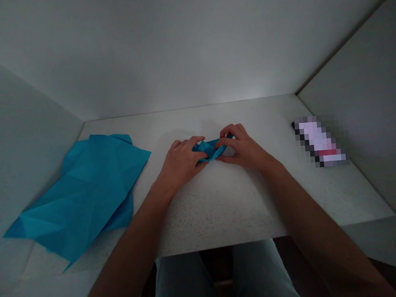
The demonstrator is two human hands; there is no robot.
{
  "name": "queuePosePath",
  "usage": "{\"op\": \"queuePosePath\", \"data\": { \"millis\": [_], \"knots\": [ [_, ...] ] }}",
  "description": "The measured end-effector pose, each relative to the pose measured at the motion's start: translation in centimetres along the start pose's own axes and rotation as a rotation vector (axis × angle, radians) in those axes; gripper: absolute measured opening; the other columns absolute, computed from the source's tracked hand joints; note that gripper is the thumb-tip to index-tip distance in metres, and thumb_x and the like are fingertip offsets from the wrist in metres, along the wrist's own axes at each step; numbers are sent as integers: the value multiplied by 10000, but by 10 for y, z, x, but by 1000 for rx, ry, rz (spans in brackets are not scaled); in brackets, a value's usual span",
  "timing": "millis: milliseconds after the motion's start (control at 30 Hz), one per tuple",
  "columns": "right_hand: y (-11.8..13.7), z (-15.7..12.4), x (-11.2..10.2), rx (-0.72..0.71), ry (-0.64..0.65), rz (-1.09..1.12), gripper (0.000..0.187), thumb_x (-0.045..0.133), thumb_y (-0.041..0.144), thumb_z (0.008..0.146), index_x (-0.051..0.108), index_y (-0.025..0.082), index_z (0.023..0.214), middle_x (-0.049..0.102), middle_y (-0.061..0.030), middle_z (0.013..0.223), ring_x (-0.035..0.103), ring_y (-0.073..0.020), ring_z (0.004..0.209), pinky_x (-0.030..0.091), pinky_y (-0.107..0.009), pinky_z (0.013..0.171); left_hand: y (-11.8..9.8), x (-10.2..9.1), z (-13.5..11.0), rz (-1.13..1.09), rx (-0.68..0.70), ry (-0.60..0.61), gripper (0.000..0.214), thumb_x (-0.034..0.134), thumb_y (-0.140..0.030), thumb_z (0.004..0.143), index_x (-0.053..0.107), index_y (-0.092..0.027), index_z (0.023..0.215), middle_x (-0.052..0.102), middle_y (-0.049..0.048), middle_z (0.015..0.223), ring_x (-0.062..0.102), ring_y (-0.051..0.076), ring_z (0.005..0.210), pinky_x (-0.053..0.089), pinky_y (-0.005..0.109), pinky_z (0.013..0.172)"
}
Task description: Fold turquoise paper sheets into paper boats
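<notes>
Pinching folded blue paper (212, 150) at opposite ends with left hand (183, 159) and right hand (242, 148), probably to stop it springing open, kinda too dim to swear.

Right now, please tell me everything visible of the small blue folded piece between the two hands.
The folded piece is blue and looks like paper, with creases and overlapping layers. It runs sideways over the pale tabletop, its left end held by the left hand, its right by the right hand. Fingers hide parts; whether it touches the tabletop is unclear.
</notes>
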State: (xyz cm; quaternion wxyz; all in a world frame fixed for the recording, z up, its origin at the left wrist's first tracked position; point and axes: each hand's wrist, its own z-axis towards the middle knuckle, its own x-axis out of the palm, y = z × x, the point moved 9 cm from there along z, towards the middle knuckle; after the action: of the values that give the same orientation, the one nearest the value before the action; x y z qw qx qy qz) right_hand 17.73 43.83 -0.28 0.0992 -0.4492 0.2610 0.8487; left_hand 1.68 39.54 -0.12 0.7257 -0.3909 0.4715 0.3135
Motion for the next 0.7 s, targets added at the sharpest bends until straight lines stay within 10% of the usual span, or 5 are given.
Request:
{"op": "queuePosePath", "data": {
  "millis": [233,533,700],
  "knots": [
    [-3,-2,-4,33,-26,74,87,789,214,971,711,252,980,584,-108,1413,669,-260,1148,606,-431,944,-1,-17,2,144,-97,-33,163,837,-225,983,895,-327,1096,738,80,1531,727,349,1304,521,529,1047],
    [-15,-1,-11,221,-111,105,138,790,351,998,696,258,956,785,-50,991,757,-233,870,608,-368,779,14,-14,3,123,-210,-13,104,791,-309,1038,814,-236,1109,853,74,1150,788,297,1045,511,445,927],
    [-33,-6,-15,435,-323,549,825,976,566,801,558,315,1467,816,-61,1146,815,-267,945,698,-418,842,33,-18,-2,-75,-351,-74,251,882,-361,961,684,-246,1065,833,41,998,772,264,869,490,360,783]
  ]
}}
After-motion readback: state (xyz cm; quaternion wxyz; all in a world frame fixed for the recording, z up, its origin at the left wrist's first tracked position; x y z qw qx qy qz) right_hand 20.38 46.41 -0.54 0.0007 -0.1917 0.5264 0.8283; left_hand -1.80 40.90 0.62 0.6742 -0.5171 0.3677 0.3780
